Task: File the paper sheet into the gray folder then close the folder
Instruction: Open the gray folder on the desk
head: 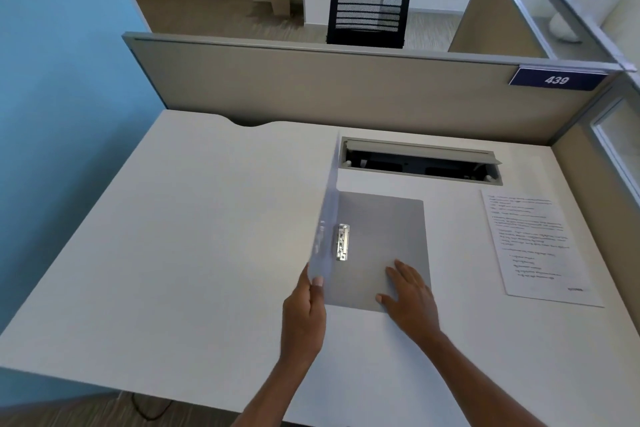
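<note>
The gray folder (384, 232) lies on the white desk, its back board flat and a metal clip (343, 242) near the spine. Its translucent front cover (329, 218) stands almost upright, edge-on to me. My left hand (304, 315) pinches the cover's near lower corner. My right hand (410, 298) rests flat, fingers spread, on the near right corner of the back board. The printed paper sheet (540, 246) lies on the desk to the right of the folder, apart from both hands.
A cable tray opening (420, 163) with a raised lid is sunk into the desk (173, 236) behind the folder. A beige partition (346, 87) with a blue "439" sign (556, 80) runs along the far edge. A black chair stands beyond.
</note>
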The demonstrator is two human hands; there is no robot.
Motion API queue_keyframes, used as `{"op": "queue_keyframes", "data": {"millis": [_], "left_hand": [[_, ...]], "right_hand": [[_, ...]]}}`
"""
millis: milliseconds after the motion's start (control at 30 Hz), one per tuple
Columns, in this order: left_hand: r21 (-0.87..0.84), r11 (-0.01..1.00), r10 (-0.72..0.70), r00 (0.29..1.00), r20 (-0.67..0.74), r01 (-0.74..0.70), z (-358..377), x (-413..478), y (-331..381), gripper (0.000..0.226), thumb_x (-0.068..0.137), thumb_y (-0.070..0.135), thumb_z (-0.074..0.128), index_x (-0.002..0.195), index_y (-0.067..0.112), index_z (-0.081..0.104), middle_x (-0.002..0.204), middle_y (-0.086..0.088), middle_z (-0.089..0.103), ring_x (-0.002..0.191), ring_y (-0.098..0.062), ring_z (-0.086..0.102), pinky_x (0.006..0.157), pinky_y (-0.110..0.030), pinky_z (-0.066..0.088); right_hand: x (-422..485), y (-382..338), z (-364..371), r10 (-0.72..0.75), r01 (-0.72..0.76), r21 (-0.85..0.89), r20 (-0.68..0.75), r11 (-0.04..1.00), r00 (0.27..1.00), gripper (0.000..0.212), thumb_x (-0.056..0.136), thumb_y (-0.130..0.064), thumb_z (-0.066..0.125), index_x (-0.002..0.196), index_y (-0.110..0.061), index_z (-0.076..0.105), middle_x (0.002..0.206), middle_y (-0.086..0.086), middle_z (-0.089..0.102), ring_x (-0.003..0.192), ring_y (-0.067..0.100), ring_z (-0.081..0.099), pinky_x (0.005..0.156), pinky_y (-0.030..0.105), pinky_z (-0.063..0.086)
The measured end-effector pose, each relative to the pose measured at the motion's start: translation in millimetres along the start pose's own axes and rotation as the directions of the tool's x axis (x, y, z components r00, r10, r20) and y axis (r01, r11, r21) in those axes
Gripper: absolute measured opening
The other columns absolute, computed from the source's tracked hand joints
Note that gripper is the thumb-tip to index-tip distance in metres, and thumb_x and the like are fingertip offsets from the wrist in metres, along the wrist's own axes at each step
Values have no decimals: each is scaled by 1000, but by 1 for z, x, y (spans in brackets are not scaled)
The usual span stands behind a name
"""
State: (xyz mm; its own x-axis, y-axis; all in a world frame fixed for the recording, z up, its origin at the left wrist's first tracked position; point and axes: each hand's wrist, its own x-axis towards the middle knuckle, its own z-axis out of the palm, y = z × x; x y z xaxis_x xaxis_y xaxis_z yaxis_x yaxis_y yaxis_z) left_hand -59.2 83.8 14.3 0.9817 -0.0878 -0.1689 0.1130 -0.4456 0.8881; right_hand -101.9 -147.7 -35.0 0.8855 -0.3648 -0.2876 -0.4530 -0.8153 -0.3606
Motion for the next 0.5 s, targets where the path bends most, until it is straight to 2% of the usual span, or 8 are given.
{"op": "queue_keyframes", "data": {"millis": [67, 167, 300, 400, 433, 500], "left_hand": [[-14, 999, -37, 998, -45, 37, -9, 4, -7, 31, 111, 50, 43, 115, 32, 68, 81, 7, 73, 67, -9, 66, 63, -33, 52], [4, 995, -104, 991, -88, 104, -23, 11, -16, 31, 110, 52, 46, 98, 34, 68, 83, 7, 74, 75, -19, 71, 62, -32, 52], [16, 987, -153, 977, -145, 157, -38, 20, -27, 38, 109, 52, 48, 93, 26, 70, 79, 5, 72, 71, -17, 66, 60, -30, 46], [15, 984, -172, 967, -189, 178, -44, 24, -31, 42, 109, 50, 50, 74, 28, 57, 64, 9, 60, 61, -12, 56, 55, -27, 40], [9, 983, -178, 965, -191, 183, -46, 25, -33, 42, 109, 49, 50, 74, 27, 58, 65, 9, 59, 62, -14, 56, 55, -29, 40], [3, 982, -183, 966, -180, 187, -49, 28, -39, 37, 109, 48, 50, 92, 22, 70, 79, 3, 70, 73, -20, 63, 61, -30, 45]], "right_hand": [[-1, 0, 0, -2, 2, -1, -8, 1000, 1000, 72, 98, -46, 74, 161, -21, 49, 178, -1, 32, 166, 24, 27, 131, 42, 31], [-2, 1, 1, -4, 4, 2, -12, 1000, 1000, 71, 99, -46, 73, 161, -21, 49, 178, 0, 32, 166, 24, 27, 132, 43, 30], [-3, 1, 3, 0, 0, 13, -19, 1000, 1000, 71, 99, -45, 74, 161, -21, 50, 178, 0, 32, 166, 25, 27, 132, 44, 30], [-3, 1, 4, 5, -5, 21, -24, 1000, 1000, 71, 99, -46, 72, 162, -23, 48, 179, -2, 30, 167, 24, 25, 133, 44, 29], [-3, 2, 5, 8, -8, 25, -25, 1000, 1000, 71, 100, -46, 72, 163, -23, 47, 179, -3, 30, 167, 23, 24, 133, 43, 28], [-3, 2, 6, 10, -9, 32, -27, 999, 1000, 71, 100, -45, 72, 163, -24, 47, 179, -3, 29, 167, 23, 24, 133, 42, 28]]}}
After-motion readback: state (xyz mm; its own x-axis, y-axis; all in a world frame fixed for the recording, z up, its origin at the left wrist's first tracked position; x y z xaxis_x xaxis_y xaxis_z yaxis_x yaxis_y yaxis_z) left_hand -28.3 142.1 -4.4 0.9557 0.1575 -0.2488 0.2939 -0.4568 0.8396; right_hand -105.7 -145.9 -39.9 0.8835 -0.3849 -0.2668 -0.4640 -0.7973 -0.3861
